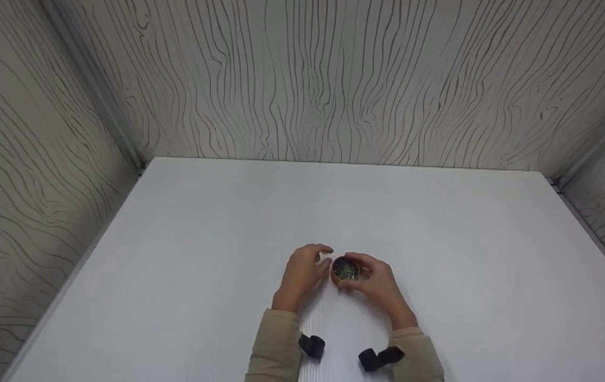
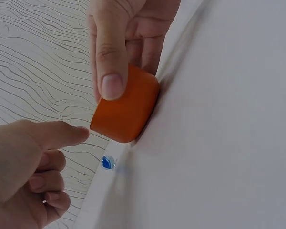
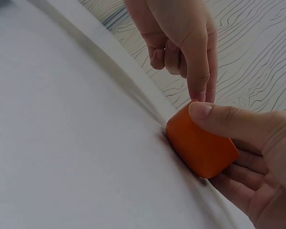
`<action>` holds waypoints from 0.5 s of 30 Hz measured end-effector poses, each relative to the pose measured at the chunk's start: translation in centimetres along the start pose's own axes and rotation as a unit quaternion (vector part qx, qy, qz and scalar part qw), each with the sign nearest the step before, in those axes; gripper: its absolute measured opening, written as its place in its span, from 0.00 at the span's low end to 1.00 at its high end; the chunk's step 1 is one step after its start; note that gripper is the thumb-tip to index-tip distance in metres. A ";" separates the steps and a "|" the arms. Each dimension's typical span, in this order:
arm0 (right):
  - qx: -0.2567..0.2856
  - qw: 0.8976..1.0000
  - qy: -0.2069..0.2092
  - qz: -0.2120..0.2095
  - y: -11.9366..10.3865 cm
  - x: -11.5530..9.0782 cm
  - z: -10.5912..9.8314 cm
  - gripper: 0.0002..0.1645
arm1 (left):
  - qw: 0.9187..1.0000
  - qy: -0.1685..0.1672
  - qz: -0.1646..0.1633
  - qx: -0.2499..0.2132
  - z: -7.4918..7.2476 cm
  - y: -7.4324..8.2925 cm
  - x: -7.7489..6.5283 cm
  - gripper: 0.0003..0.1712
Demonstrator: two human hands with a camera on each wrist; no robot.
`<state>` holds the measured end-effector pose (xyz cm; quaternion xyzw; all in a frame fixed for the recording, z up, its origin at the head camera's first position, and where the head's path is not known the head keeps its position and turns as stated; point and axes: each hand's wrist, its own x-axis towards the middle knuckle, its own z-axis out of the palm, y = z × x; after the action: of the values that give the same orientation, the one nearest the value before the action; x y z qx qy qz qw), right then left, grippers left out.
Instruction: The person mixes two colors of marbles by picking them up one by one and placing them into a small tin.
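A small orange cup [image 2: 128,109] stands on the white table, with a dark, multicoloured glassy filling [image 1: 345,268] showing inside it in the head view. My right hand [image 1: 376,278] grips the cup's side, thumb on the near face and fingers behind. Just left of the cup is my left hand [image 1: 305,270], holding nothing visible. Its index finger reaches close to the rim while the other fingers curl loosely. Below that finger in the left wrist view appears a clear marble [image 2: 107,162] with a blue swirl; whether it touches the table I cannot tell.
The white table [image 1: 201,223] extends around both hands. Wood-grain patterned panels [image 1: 302,79] rise behind it and at both sides. A black wrist camera mount [image 1: 313,346] sits on the left sleeve, another black mount [image 1: 379,358] on the right.
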<state>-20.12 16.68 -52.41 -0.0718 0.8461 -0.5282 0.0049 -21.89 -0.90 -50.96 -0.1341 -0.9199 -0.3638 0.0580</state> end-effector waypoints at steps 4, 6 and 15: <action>0.002 1.000 -0.002 0.009 0.0 0.0 0.0 0.37 | 1.000 0.008 -0.010 -0.011 -0.1 -0.3 0.3 0.10; 0.003 1.000 -0.004 0.016 0.1 0.1 0.0 0.37 | 1.000 0.012 -0.013 -0.014 -0.2 -0.4 0.6 0.10; 0.000 1.000 -0.006 0.015 0.0 0.0 0.0 0.37 | 0.998 0.007 -0.052 -0.020 -0.6 -0.3 1.1 0.11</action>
<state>-20.13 16.62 -52.40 -0.0626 0.8468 -0.5280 0.0176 -23.02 -1.27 -50.47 -0.0849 -0.9177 -0.3857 0.0433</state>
